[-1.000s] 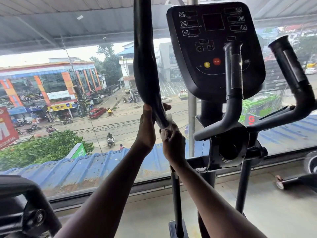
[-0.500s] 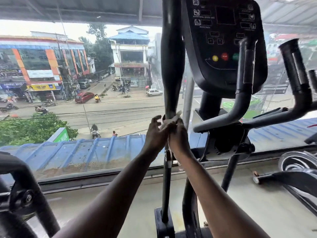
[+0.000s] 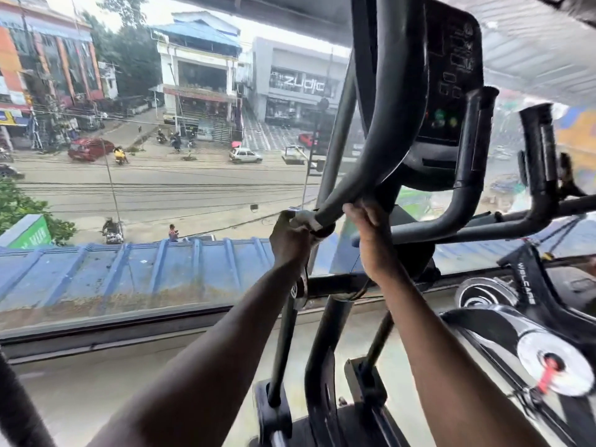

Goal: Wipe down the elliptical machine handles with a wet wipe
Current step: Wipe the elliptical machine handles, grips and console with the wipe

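White, limp wet wipe point(image 3: 304, 218) — wrapped round the rigid handle's point(image 3: 371, 146) lower end, pinched by the left hand point(image 3: 290, 237); right hand point(image 3: 371, 233) grips beside it — hold loosely, slide along.

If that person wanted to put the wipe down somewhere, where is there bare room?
Bare room: the floor strip between the window sill and the machine's base. It is crowded around the long handle, where the left hand holds the wet wipe and the right hand grips, and behind it, around the console and the short handlebars.
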